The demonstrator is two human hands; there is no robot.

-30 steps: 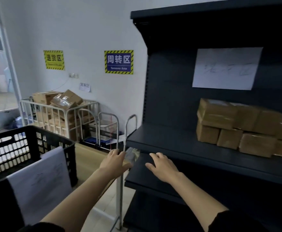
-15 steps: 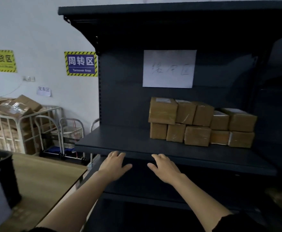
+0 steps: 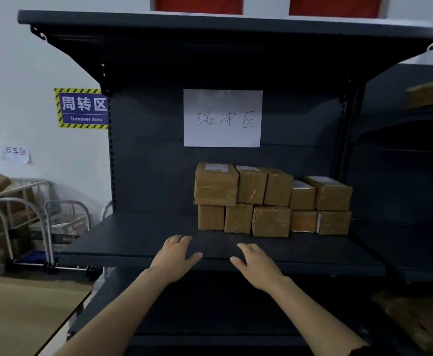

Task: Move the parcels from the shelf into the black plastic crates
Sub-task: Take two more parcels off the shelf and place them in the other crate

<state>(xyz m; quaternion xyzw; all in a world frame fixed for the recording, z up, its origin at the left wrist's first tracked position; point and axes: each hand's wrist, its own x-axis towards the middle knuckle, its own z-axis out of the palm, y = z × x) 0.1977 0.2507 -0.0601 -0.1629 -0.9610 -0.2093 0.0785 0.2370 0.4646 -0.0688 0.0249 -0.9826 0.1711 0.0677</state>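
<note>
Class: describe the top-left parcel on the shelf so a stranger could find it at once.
Find the dark shelf with a white handwritten sheet on its back panel. Under it, brown parcels sit in two rows. The top-left parcel is widest in its row and juts left past the row below.

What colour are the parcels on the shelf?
Brown, wrapped in shiny tape; the parcels show best in the head view.

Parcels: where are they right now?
Head view: the parcels sit two rows high, right of centre on the dark shelf, below the white paper sign.
</note>
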